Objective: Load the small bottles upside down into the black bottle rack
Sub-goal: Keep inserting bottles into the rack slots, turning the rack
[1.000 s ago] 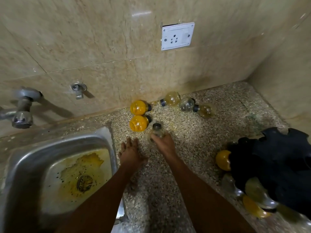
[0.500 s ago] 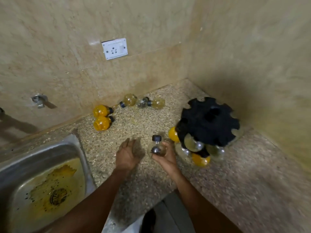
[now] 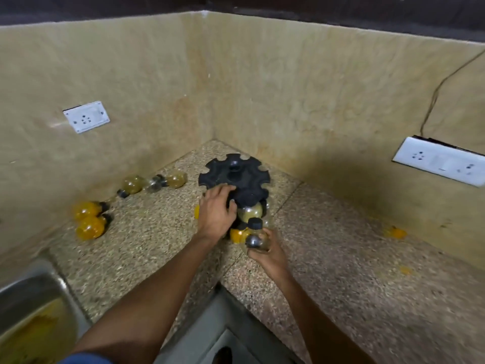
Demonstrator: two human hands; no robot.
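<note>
While pinched between thumb and fingertips of the right hand (image 3: 270, 254), lower centre of frame: small round clear plastic bottle (image 3: 256, 239) with black cap, cap pointing up and away, not yet inverted. Held just in front of the rack's lower tier, apart from it; judged as staged for turning over and slotting in.

Left hand (image 3: 215, 214), centre of frame: fingers spread and curled over the near edge of the black notched plastic bottle rack (image 3: 233, 177), thumb on the near side. Judged as steadying or turning the rack so an open notch faces the incoming bottle; which of the two cannot be told.

Rack: standing in the counter corner, upper disc with open notches around the rim, none visibly filled on top. Lower tier below the hand: several loaded bottles (image 3: 249, 210), clear and orange-tinted, round bodies showing; exact count hidden by the hand.

Left of centre, lying on their sides on the speckled granite counter (image 3: 157, 232): two orange bottles (image 3: 89, 219) touching each other near the wall; further right, a row of three pale clear bottles (image 3: 153, 183) against the wall base. All awaiting loading.

Outward: white wall socket (image 3: 86, 116), upper left; white switch plate with socket (image 3: 443, 160) and dark cable, right edge; steel sink (image 3: 29, 298) with yellow staining, lower left corner; orange smears (image 3: 396, 232) on the counter at right.
</note>
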